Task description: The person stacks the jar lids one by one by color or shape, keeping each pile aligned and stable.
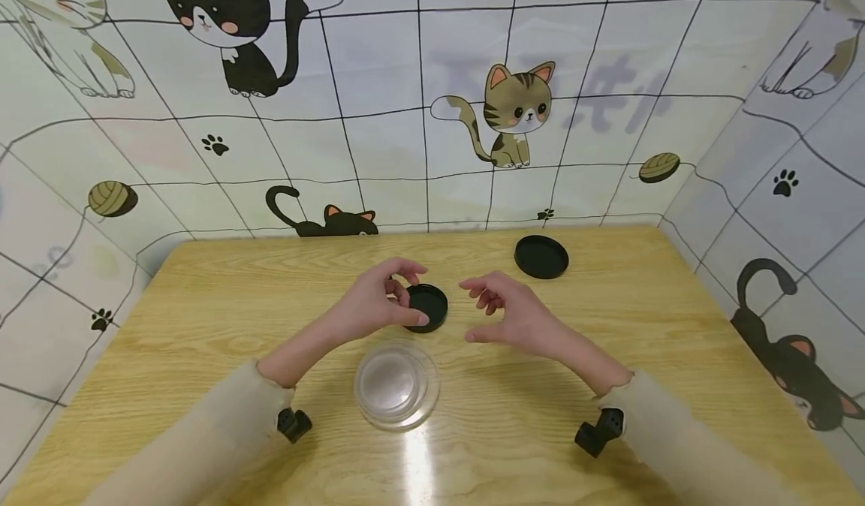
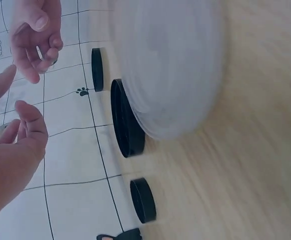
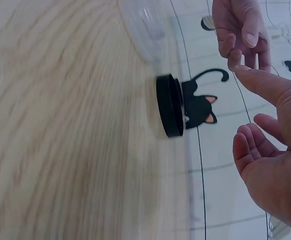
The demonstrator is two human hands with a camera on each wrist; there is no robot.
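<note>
My left hand (image 1: 375,299) hovers above the table, fingers loosely bent and nothing between them. From the head it overlaps a black round lid (image 1: 432,311), though the left wrist view shows the hand well above the lids. My right hand (image 1: 513,314) faces it, also raised, with thumb and fingers apart and no object in its grasp. Nearer my body stand clear round plastic containers (image 1: 388,382), seen from above as rings one inside another. A smaller black lid (image 2: 143,200) shows in the left wrist view; the left hand mostly hides it from the head.
Another black lid (image 1: 541,257) lies at the back right, close to the table's far edge. The wooden table (image 1: 203,326) meets a white cloth backdrop (image 1: 385,146) printed with cats and grid lines, which also rises at both sides.
</note>
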